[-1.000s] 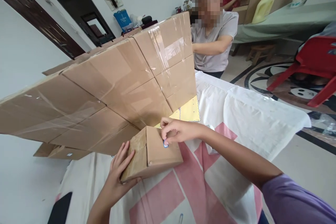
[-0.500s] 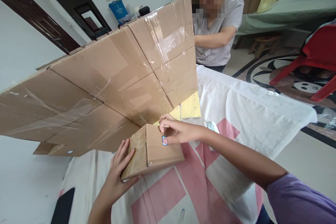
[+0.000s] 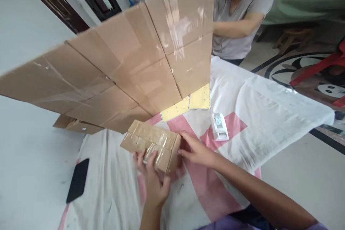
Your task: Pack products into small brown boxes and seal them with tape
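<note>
A small brown cardboard box, with shiny clear tape across its upper side, sits tilted low over the cloth-covered table, between my two hands. My left hand grips its near side, fingertips on the taped face and thumb by the lower edge. At the right end, my right hand has its fingers and thumb pressed on the box. Blur softens both hands. Whether anything small lies under the right fingertips is hidden.
A tall taped cardboard partition stands behind the box. Yellow paper sheets lie at its foot. A white device with a small screen is on the right, a black phone-like slab on the left. Across the partition sits a person.
The box has turned, so its taped face now points up towards me. My left hand moved right along it; my right hand shifted to its right end. The blue-edged sticker no longer shows.
</note>
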Demonstrator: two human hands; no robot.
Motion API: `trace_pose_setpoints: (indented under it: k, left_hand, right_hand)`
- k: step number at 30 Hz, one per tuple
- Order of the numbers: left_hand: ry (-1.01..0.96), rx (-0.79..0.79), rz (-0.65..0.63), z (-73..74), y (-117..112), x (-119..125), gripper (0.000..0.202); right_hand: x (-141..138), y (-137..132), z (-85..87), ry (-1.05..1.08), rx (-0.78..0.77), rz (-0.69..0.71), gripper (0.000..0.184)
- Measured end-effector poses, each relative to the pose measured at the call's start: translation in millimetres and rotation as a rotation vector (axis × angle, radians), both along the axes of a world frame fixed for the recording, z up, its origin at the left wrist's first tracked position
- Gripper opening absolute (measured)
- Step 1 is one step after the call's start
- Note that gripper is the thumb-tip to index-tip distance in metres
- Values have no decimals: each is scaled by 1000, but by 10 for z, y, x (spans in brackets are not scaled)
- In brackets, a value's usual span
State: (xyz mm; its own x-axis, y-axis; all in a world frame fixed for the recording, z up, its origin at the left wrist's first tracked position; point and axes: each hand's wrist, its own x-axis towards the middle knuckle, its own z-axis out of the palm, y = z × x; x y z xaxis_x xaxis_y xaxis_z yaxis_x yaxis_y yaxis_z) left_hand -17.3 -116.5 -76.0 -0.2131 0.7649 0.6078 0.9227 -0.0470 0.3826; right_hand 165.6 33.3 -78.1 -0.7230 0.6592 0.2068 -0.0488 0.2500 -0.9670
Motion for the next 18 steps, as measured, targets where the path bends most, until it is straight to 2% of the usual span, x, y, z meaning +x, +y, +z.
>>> trace_pose_setpoints:
  k: [3, 6, 8, 12, 18]
  left_hand:
    - [-64, 21, -33, -113, -30, 237, 73]
    - [-18, 38, -20, -136, 74, 271, 99]
    - [1, 104, 35, -150, 167, 293, 106]
    - [-35, 194, 136, -199, 273, 407, 104]
    - [-51, 121, 232, -224, 234, 477, 97]
  right_hand:
    - [29, -214, -175, -66, 88, -107, 50]
    - [29, -253, -221, -97, 122, -129, 44]
    - [22, -228, -224, -100, 132, -132, 38]
    - [21, -177, -227, -94, 159, -136, 31]
    - [14, -136, -231, -96, 198, -114, 31]
